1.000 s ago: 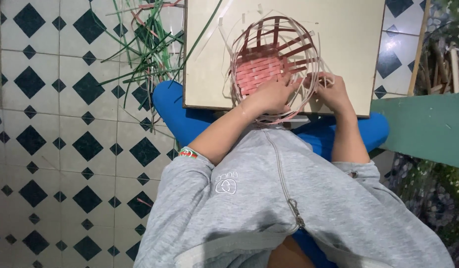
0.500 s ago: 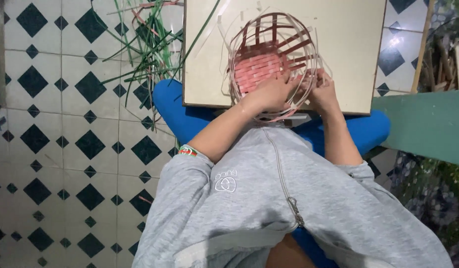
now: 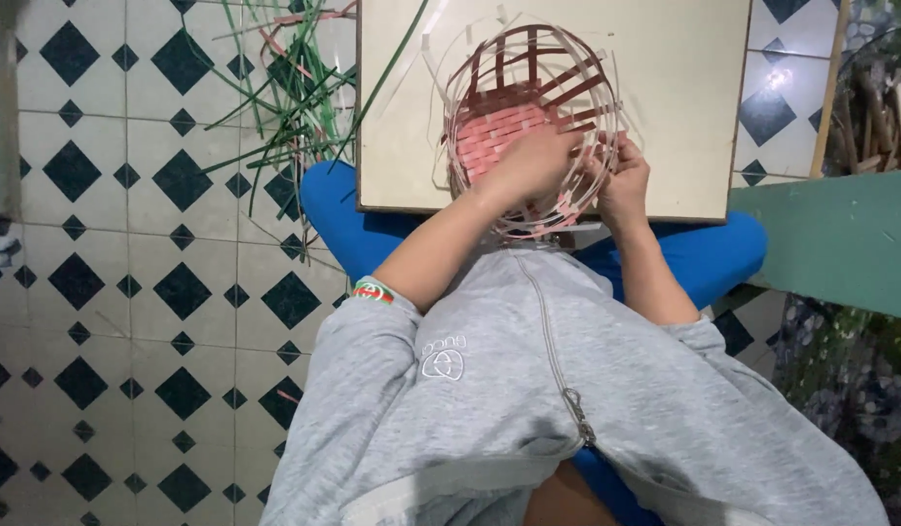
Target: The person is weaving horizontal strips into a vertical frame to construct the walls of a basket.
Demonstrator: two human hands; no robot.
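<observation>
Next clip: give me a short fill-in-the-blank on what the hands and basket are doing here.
1. Both hands, left hand and right hand, touch a half-woven ____.
2. The basket rests on a cream ____.
3. Loose green strips lie on the tiled ____.

Missing words: basket; board; floor

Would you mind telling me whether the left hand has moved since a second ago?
Yes: the left hand has moved further into the basket, away from the board's near edge.
</observation>
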